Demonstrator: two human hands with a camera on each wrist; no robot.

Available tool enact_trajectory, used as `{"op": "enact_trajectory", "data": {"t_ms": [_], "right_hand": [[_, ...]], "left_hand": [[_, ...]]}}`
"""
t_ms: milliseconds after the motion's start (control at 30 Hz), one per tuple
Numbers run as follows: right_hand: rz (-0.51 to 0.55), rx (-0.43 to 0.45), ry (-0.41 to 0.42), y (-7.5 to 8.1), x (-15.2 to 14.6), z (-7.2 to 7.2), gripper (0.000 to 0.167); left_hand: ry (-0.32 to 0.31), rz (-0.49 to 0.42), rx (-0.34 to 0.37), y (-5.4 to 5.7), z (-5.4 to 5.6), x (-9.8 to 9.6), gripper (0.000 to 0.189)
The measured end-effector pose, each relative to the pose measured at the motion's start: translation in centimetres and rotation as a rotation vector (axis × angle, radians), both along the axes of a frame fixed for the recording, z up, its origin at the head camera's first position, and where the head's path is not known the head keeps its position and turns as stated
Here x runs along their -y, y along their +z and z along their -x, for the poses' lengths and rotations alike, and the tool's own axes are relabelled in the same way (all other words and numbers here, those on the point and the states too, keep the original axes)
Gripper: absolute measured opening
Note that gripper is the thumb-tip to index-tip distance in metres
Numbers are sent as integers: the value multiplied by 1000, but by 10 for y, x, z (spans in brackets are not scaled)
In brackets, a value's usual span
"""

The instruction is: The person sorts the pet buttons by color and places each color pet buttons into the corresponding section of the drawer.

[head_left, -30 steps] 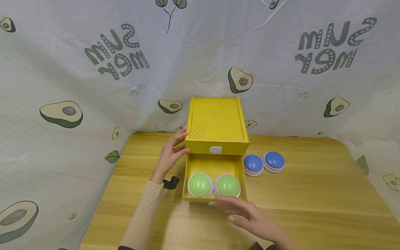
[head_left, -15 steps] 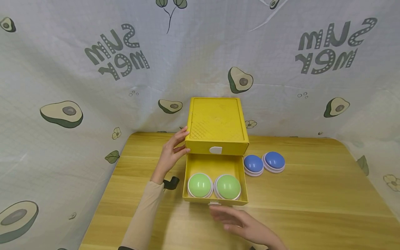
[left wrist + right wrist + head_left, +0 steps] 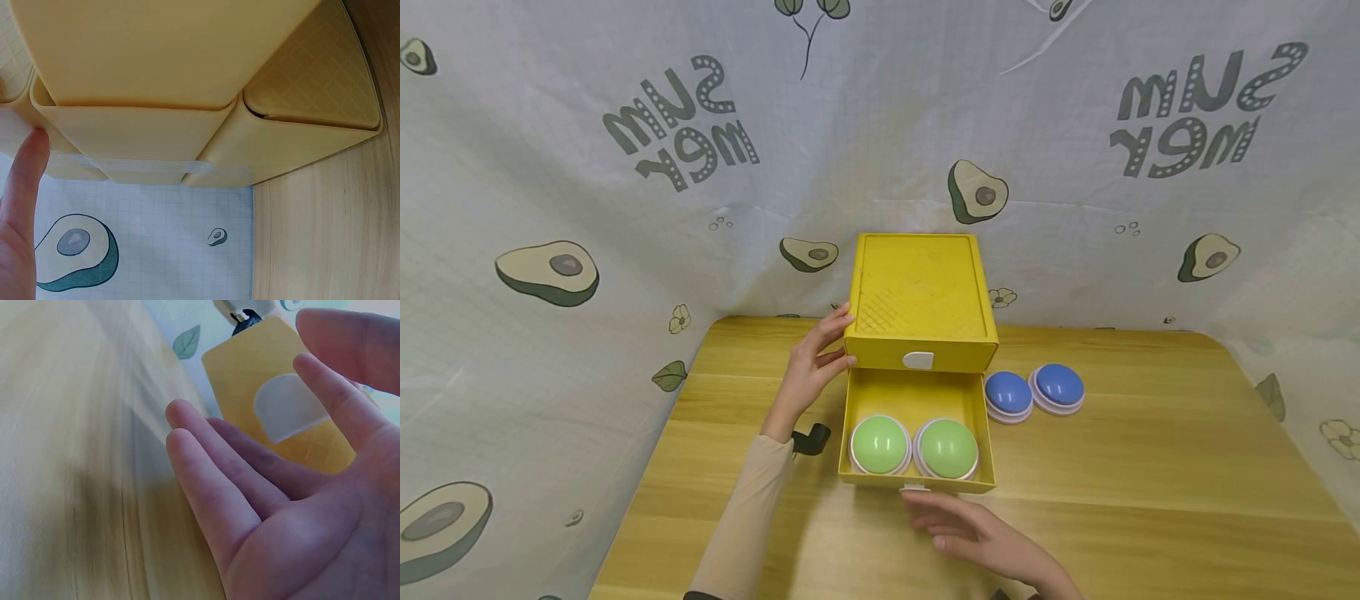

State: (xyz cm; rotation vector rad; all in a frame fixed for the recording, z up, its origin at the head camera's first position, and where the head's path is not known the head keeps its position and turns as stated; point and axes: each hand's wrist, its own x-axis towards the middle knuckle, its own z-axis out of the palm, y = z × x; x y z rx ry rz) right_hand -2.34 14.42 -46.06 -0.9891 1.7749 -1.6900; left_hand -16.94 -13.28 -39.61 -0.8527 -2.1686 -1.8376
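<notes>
On the bench (image 3: 1150, 467), the yellow drawer box (image 3: 921, 287) sits before me, close to the pale cloth (image 3: 880, 125) printed with avocados. Its lower drawer (image 3: 917, 392) juts out toward me, while the upper one is closed, a white tab (image 3: 917, 360) on its front. Two green domes (image 3: 880, 445) on white bases lie side by side in the near part of the lower drawer. Just to the right of the drawer, on the wood, are two blue domes (image 3: 1059, 385), also on white bases, right next to each other.

My left hand (image 3: 808, 367) rests against the box's left side, fingers extended and spread, the thumb by the front corner, gripping nothing. My right hand (image 3: 992, 542) is just in front of the lower drawer, its fingers slightly bent, the thumb well apart from them, with nothing in its hold. The fingertips are right at the lower tab (image 3: 915, 488); whether they touch it I cannot tell.
</notes>
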Motion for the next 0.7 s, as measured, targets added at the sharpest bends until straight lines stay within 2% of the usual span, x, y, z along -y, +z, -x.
{"op": "enact_trajectory", "data": {"t_ms": [333, 700], "right_hand": [[38, 106, -49, 1, 3, -1, 49], [74, 66, -89, 5, 3, 1, 49]], "left_hand": [[-8, -15, 5, -3, 2, 0, 50], [-9, -15, 2, -4, 2, 1, 50]]}}
